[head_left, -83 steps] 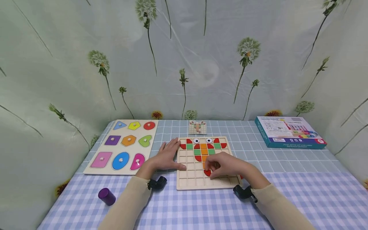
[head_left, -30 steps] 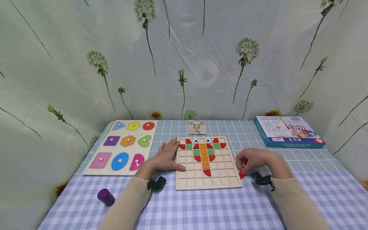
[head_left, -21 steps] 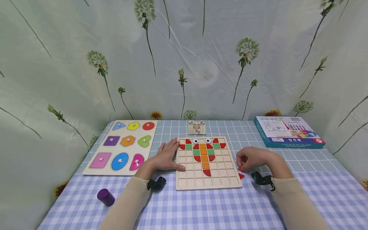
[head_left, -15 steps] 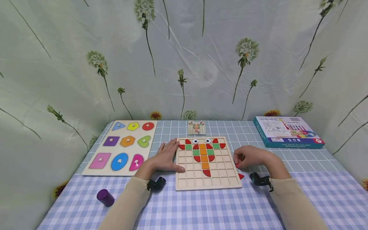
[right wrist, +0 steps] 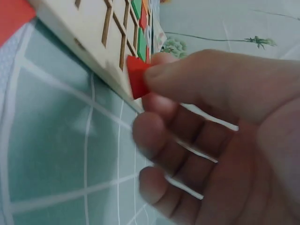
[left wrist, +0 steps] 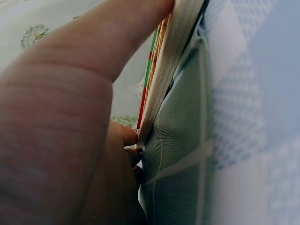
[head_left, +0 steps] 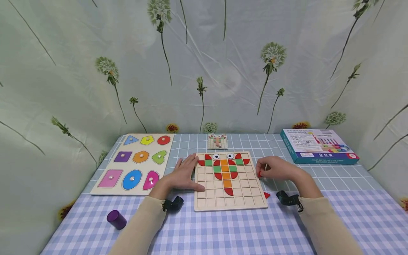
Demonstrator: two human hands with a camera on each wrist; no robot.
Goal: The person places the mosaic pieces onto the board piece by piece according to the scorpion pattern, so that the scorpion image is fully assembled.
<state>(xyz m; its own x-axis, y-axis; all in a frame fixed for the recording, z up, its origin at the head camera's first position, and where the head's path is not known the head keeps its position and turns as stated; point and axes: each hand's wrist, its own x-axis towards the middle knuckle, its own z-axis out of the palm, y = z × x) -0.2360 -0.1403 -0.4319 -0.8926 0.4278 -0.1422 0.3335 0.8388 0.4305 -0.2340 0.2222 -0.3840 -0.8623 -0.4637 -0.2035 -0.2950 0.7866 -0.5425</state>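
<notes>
A wooden grid board [head_left: 211, 202] lies mid-table, with red, green and orange tiles and two eye tiles forming a figure in its upper and middle squares. My left hand [head_left: 185, 175] rests on the board's left edge, the thumb lying over the frame and the other fingers along the side. At the right edge my right hand [head_left: 276, 168] pinches a small red tile [right wrist: 137, 77] between thumb and index finger; its full shape is partly covered. A second red piece, pointed like a triangle [head_left: 267, 195], lies on the cloth beside the board's lower right side.
A small pattern card [head_left: 217, 141] lies behind the board. On the left are a knobbed shape puzzle [head_left: 127, 163] and a purple cylinder [head_left: 116, 219]. A flat boxed set [head_left: 319, 146] sits at the back right.
My right hand has left the red tile low on the board, picked up another red tile from the cloth at the right, and moved up along the board's edge. My left hand stays put.
</notes>
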